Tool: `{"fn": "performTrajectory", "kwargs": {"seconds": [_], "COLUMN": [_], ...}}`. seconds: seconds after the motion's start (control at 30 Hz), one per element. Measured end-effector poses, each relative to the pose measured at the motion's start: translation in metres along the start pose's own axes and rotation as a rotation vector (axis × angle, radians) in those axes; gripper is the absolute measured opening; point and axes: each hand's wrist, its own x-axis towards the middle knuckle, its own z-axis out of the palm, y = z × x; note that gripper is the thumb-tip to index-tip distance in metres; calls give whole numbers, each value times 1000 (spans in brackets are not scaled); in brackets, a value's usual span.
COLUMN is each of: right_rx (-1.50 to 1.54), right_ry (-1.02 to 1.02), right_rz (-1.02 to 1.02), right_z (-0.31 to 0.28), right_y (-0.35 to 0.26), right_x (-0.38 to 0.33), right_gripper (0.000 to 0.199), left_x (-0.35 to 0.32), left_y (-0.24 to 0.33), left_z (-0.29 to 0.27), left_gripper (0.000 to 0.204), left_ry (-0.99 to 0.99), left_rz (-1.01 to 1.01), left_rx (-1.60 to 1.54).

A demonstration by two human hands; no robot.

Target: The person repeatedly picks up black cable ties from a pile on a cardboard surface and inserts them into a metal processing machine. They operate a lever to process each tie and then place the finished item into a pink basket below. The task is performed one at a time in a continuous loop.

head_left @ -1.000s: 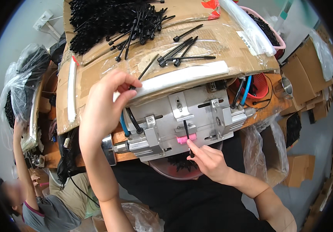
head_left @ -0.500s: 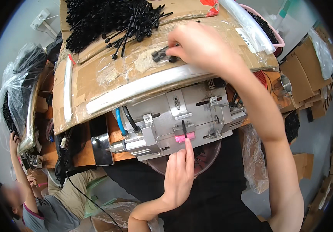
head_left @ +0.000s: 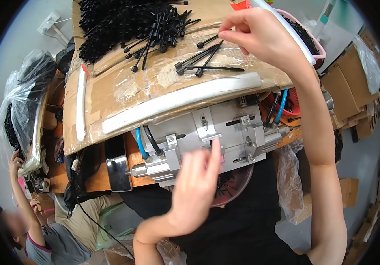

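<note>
On the cardboard at the upper right, my right hand [head_left: 260,37] pinches the thin end of a black stick with a thick cylindrical head [head_left: 209,58]. Several similar sticks lie loose beside it, one of them crosswise [head_left: 223,68]. My left hand [head_left: 193,187], blurred by motion, hovers over the front of the grey metal fixture [head_left: 225,126]. Its index finger stretches up toward the small centre bracket, while the other fingers are partly curled and hold nothing visible. Behind the left hand, the pink block [head_left: 222,159] on the fixture is mostly hidden.
A big heap of black sticks [head_left: 115,26] covers the cardboard's [head_left: 101,97] far left. A round bowl [head_left: 242,190] with black pieces sits below the fixture. Blue and black hoses [head_left: 140,143] and a phone [head_left: 118,170] are to the left. Another person [head_left: 57,243] sits at lower left.
My right hand has moved up and right, and the bunch of sticks now lies spread on the cardboard. The left hand has shifted, its fingertip rising past the pink block; the black stick upright there is no longer visible.
</note>
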Motion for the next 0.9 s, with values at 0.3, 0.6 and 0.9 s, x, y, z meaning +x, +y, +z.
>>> {"fn": "performTrajectory", "kwargs": {"seconds": [0.3,0.6,0.9], "right_rx": [-427,309,713], "right_ry": [-248,78,289], "right_rz": [-213,80,71], "right_z": [29,-10,-18], "right_y": [7,-4,-11], "right_x": [54,22,-72], "right_gripper": [17,25,20], "left_x": [153,103,-47], "left_y": [-98,-98,17], "left_z": [-46,-67,15], "left_gripper": [27,21,78], "left_ry": [25,183,148], "left_rz": [2,-24,-140], "left_rx": [-96,-172,41]}}
